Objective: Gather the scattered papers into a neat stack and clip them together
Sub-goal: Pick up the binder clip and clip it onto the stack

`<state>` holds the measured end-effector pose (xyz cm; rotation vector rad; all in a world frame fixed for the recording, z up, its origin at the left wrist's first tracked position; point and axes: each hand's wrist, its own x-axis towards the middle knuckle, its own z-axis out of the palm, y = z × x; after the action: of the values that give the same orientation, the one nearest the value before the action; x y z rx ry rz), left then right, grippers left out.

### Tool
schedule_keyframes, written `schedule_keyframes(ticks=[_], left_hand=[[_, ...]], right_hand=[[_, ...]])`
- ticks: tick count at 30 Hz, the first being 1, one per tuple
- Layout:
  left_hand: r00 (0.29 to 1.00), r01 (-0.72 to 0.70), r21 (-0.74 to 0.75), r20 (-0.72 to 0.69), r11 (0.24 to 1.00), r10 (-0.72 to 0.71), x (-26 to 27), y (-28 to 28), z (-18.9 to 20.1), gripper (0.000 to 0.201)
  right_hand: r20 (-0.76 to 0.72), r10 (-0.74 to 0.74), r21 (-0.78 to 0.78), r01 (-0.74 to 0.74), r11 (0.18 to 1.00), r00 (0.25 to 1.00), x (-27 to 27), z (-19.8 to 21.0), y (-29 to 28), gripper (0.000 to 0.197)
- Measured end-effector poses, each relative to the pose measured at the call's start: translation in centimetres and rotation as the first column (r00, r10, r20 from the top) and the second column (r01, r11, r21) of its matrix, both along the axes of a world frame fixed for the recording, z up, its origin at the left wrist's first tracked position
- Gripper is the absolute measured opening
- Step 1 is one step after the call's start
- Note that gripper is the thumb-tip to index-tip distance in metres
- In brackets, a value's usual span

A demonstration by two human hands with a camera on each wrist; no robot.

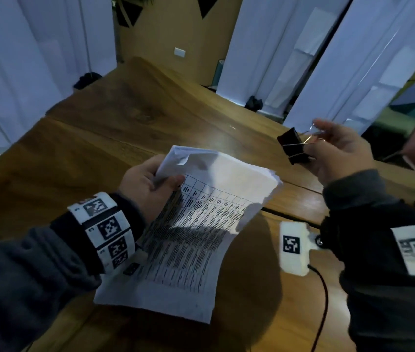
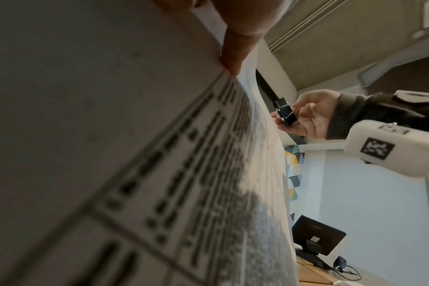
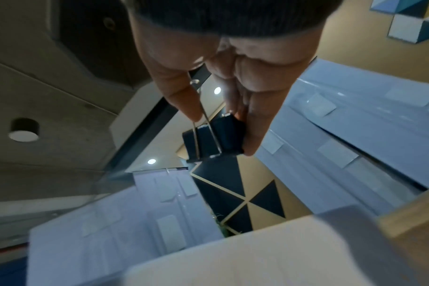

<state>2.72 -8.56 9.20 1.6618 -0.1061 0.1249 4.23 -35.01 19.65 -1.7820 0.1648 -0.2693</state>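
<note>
A stack of printed papers (image 1: 196,224) with a table of text is lifted off the wooden table, its far left corner gripped by my left hand (image 1: 148,186); the thumb lies on top and one sheet corner curls up. Up close in the left wrist view the papers (image 2: 135,174) fill the picture under my thumb (image 2: 232,44). My right hand (image 1: 336,151) is raised to the right of the stack and holds a black binder clip (image 1: 293,146) by its wire handles. The same binder clip (image 3: 214,139) shows between my fingers (image 3: 184,100) in the right wrist view.
The long wooden table (image 1: 130,115) stretches away ahead. White panels (image 1: 272,52) stand behind its far edge. A black cable (image 1: 320,301) runs from the right wrist camera (image 1: 294,246) across the near right of the table. A dark monitor (image 2: 317,238) stands off to the side.
</note>
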Motion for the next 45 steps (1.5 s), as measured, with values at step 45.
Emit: schedule_keyframes(ticks=[45], left_hand=[[0.907, 0.045, 0.173, 0.406, 0.984, -0.113, -6.8, 1.4, 2.0, 0.020]], right_hand=[[-0.254, 0.300, -0.765, -0.380, 0.520, 0.920, -7.7, 5.4, 5.3, 0.040]])
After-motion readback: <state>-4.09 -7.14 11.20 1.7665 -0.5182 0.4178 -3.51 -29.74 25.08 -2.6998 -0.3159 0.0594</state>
